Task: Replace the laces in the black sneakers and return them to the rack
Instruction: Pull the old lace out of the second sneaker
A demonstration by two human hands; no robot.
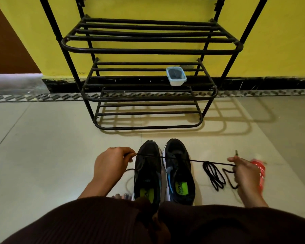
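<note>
Pale tiled floor (42, 147) under a yellow wall (271, 41), viewed from above by a seated person. Between the hands stand two black sneakers, the left sneaker (147, 173) and the right sneaker (179, 173), side by side and toes pointing away from the person. A black lace (195, 161) runs taut across both near the front eyelets, its long axis hand to hand, at right angles to the shoes. Whether it passes through an eyelet is too small to tell. The left hand (111, 164), just beside the left sneaker and the nearer of the two, pinches one end with curled fingers. The right hand (245, 170), farther out, is curled round the other stretch — a lace tip pokes up above it. Black loops (213, 175) lie on the floor between that hand and the right sneaker. Beyond both hands stands the black metal rack (148, 50).
</note>
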